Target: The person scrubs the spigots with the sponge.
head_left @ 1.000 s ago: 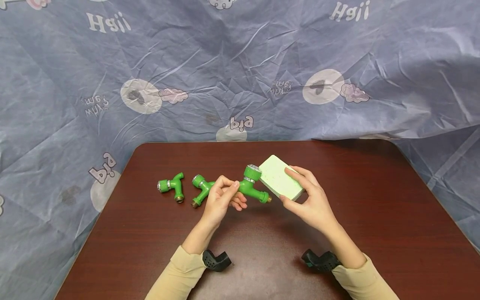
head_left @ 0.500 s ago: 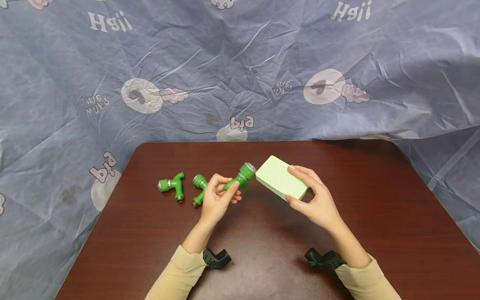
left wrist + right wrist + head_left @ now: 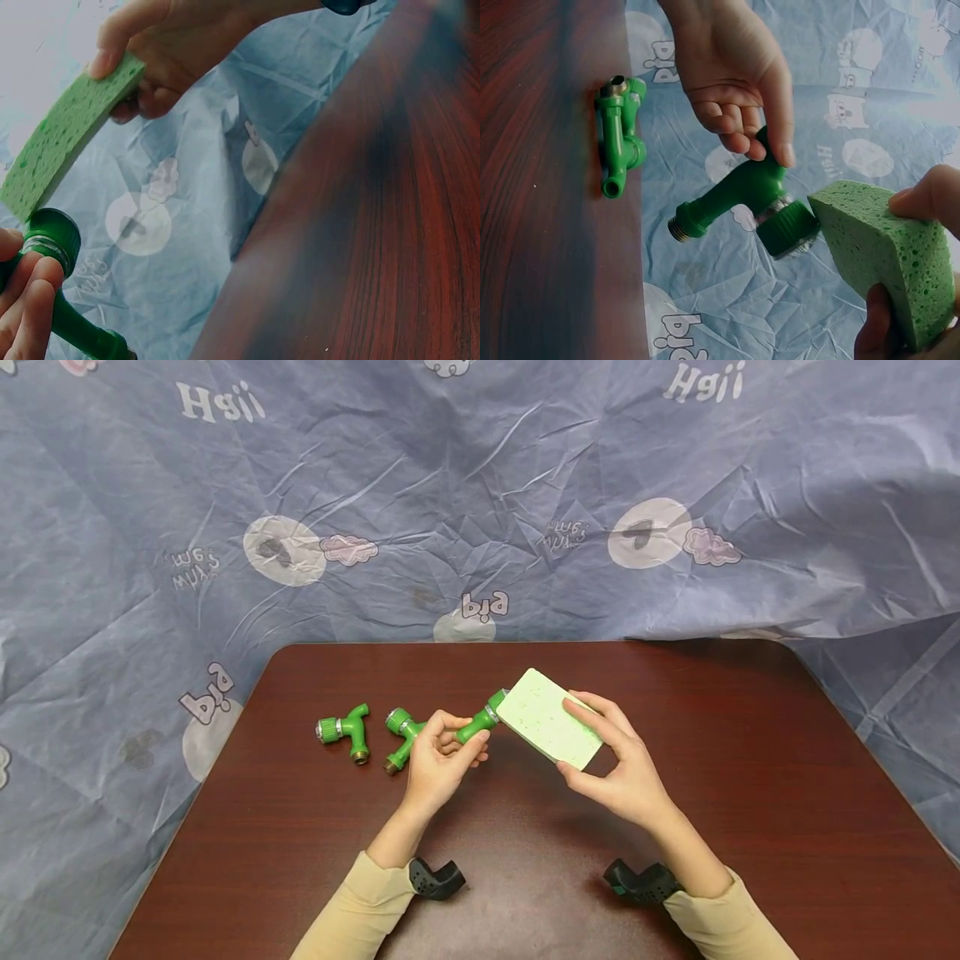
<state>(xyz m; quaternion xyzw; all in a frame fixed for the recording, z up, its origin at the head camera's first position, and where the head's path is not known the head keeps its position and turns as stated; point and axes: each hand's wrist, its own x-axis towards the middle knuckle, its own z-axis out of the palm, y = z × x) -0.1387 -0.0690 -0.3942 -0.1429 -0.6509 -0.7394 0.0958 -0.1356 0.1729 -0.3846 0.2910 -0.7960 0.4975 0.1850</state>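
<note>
My left hand pinches a green garden tap by its curved spout, above the table. The tap's ridged knob points toward the sponge, and its brass-threaded inlet shows in the right wrist view. A pale green, porous sponge is held between the thumb and fingers of my right hand. One edge of this block meets the knob and partly hides it in the head view. Two more green taps lie on the table, one at the left and one partly behind my left hand.
The dark red-brown wooden table has rounded far corners. Behind it hangs a wrinkled blue-grey printed cloth. Each wrist carries a black camera mount.
The tap in my left hand has turned, so its inlet no longer shows in the head view. My right hand has tilted the sponge and moved it left, against the knob.
</note>
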